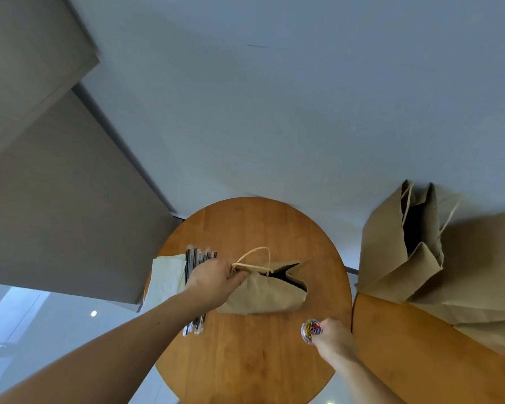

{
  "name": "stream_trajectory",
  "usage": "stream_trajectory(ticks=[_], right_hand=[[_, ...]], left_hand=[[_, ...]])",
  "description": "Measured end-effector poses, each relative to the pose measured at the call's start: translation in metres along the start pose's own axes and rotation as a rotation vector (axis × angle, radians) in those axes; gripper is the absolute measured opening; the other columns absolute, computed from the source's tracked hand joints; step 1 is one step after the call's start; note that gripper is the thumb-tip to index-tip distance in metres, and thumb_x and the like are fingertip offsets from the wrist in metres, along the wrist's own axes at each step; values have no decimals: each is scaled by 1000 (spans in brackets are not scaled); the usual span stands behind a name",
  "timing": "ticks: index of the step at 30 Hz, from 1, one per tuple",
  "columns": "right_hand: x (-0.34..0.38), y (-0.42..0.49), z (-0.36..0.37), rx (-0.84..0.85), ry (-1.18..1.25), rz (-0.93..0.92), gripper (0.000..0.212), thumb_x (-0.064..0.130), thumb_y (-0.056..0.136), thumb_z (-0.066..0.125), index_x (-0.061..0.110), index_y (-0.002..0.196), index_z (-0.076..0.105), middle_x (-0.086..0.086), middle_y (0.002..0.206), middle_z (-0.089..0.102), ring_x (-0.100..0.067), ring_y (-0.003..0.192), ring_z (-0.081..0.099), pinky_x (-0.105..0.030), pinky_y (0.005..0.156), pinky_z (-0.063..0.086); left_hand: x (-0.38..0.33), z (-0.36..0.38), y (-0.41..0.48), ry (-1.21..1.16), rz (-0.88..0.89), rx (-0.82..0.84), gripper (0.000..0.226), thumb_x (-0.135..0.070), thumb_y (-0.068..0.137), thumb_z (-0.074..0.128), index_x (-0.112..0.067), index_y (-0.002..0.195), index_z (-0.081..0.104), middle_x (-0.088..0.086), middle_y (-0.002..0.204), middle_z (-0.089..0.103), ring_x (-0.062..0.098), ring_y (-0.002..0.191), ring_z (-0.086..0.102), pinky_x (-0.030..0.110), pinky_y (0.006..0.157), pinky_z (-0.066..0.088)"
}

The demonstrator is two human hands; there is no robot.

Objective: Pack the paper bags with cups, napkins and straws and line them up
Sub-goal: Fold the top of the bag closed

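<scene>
My left grip [213, 282] clutches the bag [263, 295], which lies on the tabletop [245, 360] just right of it; my right grip [334, 336], nearer me, holds a clip tub [310, 330]

Both arms bare here, uncovered from frame edge to fingertips. Left arm [123, 339] at seven o'clock, broad in the wide lens, ending in the left hand [213, 282]; right arm [359, 377] at five o'clock, narrower, ending in the right hand [331, 335].
</scene>
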State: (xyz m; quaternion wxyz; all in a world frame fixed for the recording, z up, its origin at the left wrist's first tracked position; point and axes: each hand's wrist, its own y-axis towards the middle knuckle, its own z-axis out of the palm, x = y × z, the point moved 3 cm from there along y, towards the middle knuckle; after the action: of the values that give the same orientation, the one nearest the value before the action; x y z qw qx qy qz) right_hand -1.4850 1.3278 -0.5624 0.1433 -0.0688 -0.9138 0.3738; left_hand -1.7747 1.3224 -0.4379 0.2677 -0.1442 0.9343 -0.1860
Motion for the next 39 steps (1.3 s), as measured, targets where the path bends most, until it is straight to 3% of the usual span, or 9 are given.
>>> stream_trajectory(ticks=[3,4,5,12,18,21,26,33,39], right_hand=[[1,-3,-7,27,134,-23,18,5,79,56,9,62,53,-5,64,56,-18,53,52,-25,60,22],[3,-6,-12,4,197,-32,15,5,82,58,8,67,59,-6,73,64,-17,59,61,-35,87,46],[6,-10,-19,-20,263,-45,13,7,85,62,15,74,63,-2,85,67,-11,68,64,-26,60,55],[50,-57,-52,93,607,-306,21,15,83,73,27,100,69,5,82,71,-6,69,69,-23,66,58],[103,-94,-63,202,738,-463,7,9,81,78,14,85,74,-2,77,74,-14,67,61,-27,64,50],[124,-103,-67,191,861,-503,6,4,81,77,8,84,73,-1,92,77,-12,73,65,-29,67,51],[141,-108,-76,133,1034,-481,18,3,83,76,3,100,71,-15,84,75,-22,70,68,-27,57,50],[146,-108,-73,-13,966,-469,23,6,81,79,4,98,64,-13,75,74,-22,64,70,-28,57,53],[146,-103,-67,-113,879,-452,16,17,80,81,9,82,68,-2,74,73,-11,64,63,-27,63,52]], left_hand=[[0,1,3,11,-14,4,34,-50,97,51,-33,67,53,-3,65,63,12,62,61,28,54,46],[0,2,3,11,-13,4,34,-50,97,50,-33,67,53,-4,63,62,11,61,60,26,52,44],[-1,2,4,14,-8,2,33,-51,97,50,-34,68,53,-5,63,62,10,60,60,24,50,43],[0,-7,1,23,25,5,20,-48,97,53,-38,83,63,-9,64,62,5,56,58,18,44,36],[-6,-12,-3,13,74,11,15,-41,97,54,-33,95,66,-10,76,64,7,68,60,21,53,39],[-6,-12,-5,27,94,24,16,-39,97,54,-37,82,59,-13,68,59,1,61,54,20,49,34],[-3,-12,-4,35,90,2,28,-39,97,53,-39,70,46,-15,62,50,-1,56,48,21,50,35],[-1,-7,-5,-20,108,22,12,-39,96,54,-33,89,62,-13,66,54,8,63,55,25,54,41],[2,-6,-8,0,88,19,22,-40,96,54,-39,75,50,-14,66,52,3,60,51,21,49,36]])
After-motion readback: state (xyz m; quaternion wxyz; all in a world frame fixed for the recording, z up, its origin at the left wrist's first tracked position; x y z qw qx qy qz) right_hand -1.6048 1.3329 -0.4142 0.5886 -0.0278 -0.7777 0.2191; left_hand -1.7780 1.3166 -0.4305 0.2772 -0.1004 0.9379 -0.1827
